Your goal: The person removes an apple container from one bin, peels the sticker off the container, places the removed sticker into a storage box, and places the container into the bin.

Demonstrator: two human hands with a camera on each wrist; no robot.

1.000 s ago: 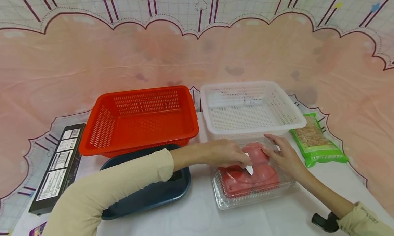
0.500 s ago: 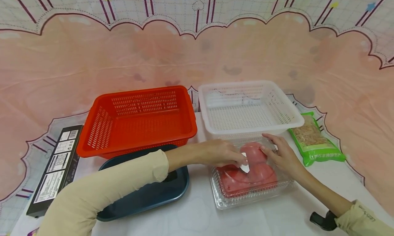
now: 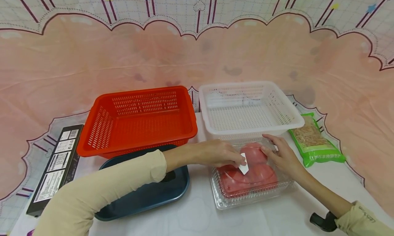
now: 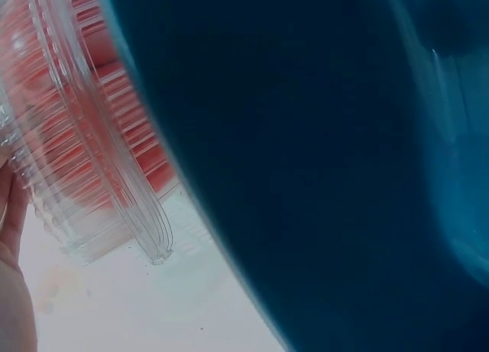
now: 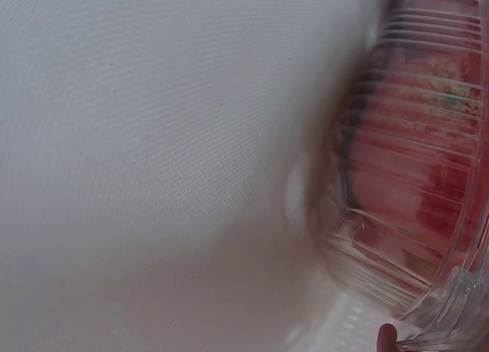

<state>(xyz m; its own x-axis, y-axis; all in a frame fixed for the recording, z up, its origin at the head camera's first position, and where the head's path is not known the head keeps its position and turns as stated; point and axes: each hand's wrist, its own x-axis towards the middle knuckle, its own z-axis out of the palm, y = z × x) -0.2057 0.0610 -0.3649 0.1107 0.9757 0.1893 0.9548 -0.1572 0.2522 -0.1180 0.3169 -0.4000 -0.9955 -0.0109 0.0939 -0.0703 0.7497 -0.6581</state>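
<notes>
My left hand [image 3: 223,154] pinches a white label [image 3: 244,168] over the lid of a clear plastic clamshell box [image 3: 226,202]. Red round fruits [image 3: 263,175], which look like tomatoes, lie inside and show through the ribbed plastic wall [image 4: 72,150] in the left wrist view. At the box's right side my right hand [image 3: 284,158] holds it, thumb on the lid and forefinger stretched towards the far corner; the remaining fingers are hidden. One fingertip [image 5: 387,338] shows by the box's rim in the right wrist view.
Behind stand a red basket [image 3: 194,128] and a white basket [image 3: 297,123]. A dark blue tray [image 3: 181,191] lies beneath my left forearm. On the far left is a black box [image 3: 58,160]; a green packet [image 3: 320,143] lies at right.
My left hand has drawn slightly to the left with the label, and more of the label's face shows. The right hand and the box keep their places.
</notes>
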